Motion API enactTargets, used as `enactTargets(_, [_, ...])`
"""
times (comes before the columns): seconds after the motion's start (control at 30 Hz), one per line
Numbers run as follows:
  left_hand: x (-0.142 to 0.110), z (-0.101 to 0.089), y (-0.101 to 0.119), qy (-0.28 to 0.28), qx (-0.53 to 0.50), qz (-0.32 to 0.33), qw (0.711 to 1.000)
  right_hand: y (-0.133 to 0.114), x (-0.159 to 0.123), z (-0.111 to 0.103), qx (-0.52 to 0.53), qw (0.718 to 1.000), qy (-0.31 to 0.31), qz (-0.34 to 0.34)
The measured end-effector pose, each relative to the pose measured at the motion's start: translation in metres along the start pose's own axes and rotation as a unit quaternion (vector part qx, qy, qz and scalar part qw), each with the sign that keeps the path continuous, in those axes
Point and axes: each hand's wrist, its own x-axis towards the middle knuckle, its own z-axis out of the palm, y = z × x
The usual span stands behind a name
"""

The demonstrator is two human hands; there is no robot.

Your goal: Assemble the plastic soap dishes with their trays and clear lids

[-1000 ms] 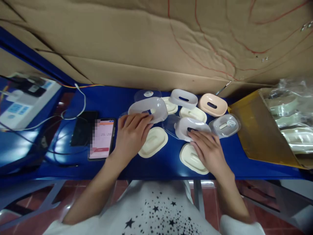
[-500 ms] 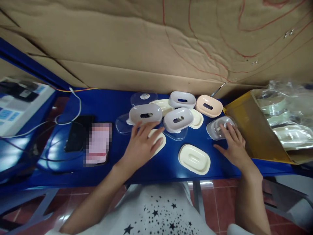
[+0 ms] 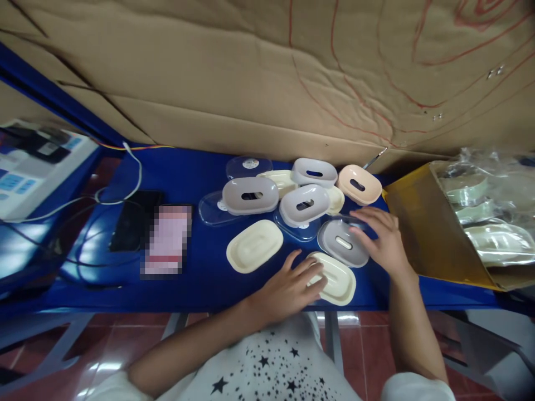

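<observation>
My right hand (image 3: 382, 236) pinches the edge of a clear plastic lid (image 3: 354, 221), which is tilted over the far side of a grey soap dish (image 3: 336, 245). That dish has a slot in its middle. My left hand (image 3: 292, 287) reaches over the left end of a cream oval tray (image 3: 340, 281), its fingers apart; whether they touch it I cannot tell. Left of that lies another cream tray (image 3: 254, 245). Behind are more slotted grey dishes, one in front (image 3: 304, 205), one at left (image 3: 249, 195) and one at back (image 3: 314, 171), and a peach dish (image 3: 359, 185).
Clear lids (image 3: 213, 209) and further cream trays (image 3: 280, 181) lie among the dishes. On the right stands a cardboard box (image 3: 412, 223) holding plastic-wrapped dishes. A phone (image 3: 169, 239), a black object and cables are at left. Cardboard lines the back.
My right hand has brought the lidded grey dish leftward, away from the box, and its lid is now tilted up. My left hand has moved right, from the left cream tray to the other.
</observation>
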Motion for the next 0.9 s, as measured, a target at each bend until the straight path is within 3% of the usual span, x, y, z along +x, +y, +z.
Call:
enactTargets(0.07, [-0.005, 0.003, -0.001, 0.001, 0.004, -0.003, 1.000, -0.009, 0.000, 0.002, -0.066, 0.994, 0.085, 0.011])
enactTargets(0.13, [-0.011, 0.003, -0.001, 0.001, 0.006, -0.006, 1.000, -0.021, -0.010, 0.000, -0.093, 0.989, 0.117, 0.011])
enactTargets(0.3, [-0.026, 0.000, -0.004, 0.030, -0.006, -0.028, 0.999, -0.044, -0.046, 0.003, -0.053, 0.995, -0.069, -0.052])
enactTargets(0.5, [-0.034, -0.009, -0.008, 0.035, -0.001, -0.055, 0.998, -0.045, -0.062, 0.009, -0.047, 0.995, -0.078, -0.047])
enactTargets(0.7, [-0.008, 0.004, 0.002, 0.012, 0.042, -0.032, 0.999, -0.029, -0.028, 0.007, -0.028, 0.999, 0.030, -0.013])
enactTargets(0.83, [0.026, 0.023, 0.019, -0.012, 0.038, -0.057, 0.998, -0.017, 0.014, 0.026, -0.056, 0.998, 0.016, -0.038])
enactTargets(0.9, [0.031, 0.026, 0.026, -0.002, 0.030, -0.047, 0.998, -0.014, 0.024, 0.031, -0.080, 0.995, 0.025, -0.047])
